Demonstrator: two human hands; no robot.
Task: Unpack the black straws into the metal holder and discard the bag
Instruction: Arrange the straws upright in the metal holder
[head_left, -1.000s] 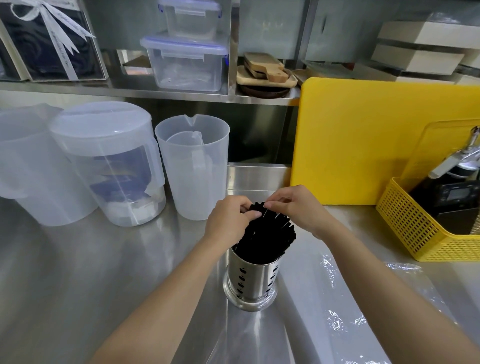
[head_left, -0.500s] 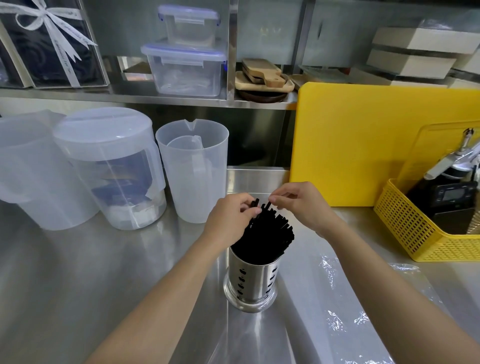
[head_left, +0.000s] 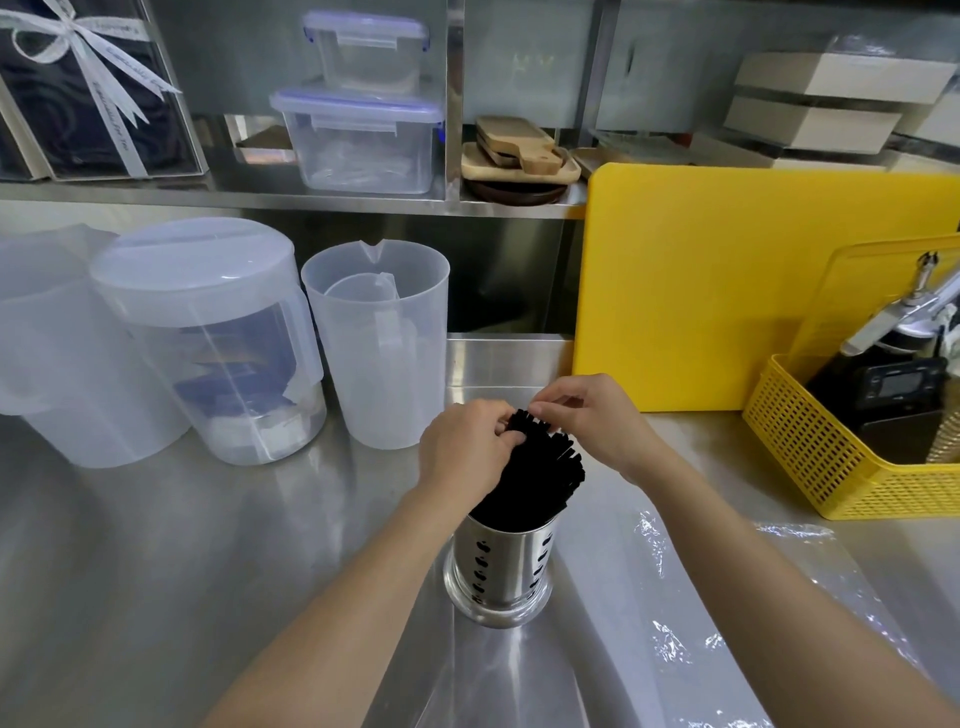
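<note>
A bundle of black straws (head_left: 535, 480) stands tilted in a perforated metal holder (head_left: 501, 569) at the middle of the steel counter. My left hand (head_left: 465, 447) rests against the left side of the straw tops, fingers curled onto them. My right hand (head_left: 592, 418) pinches the straw tips from the far right side. A clear, crinkled plastic bag (head_left: 691, 597) lies flat on the counter to the right of the holder, partly under my right forearm.
Clear plastic pitchers (head_left: 374, 340) and a lidded jar (head_left: 208, 338) stand at the left. A yellow cutting board (head_left: 727, 286) leans at the back right, with a yellow basket (head_left: 831, 457) of tools beside it. A shelf with containers runs above.
Both hands have shifted slightly along the straw tops, fingers still working at the tips. The camera has tilted a little, and the holder and bag stay where they were.
</note>
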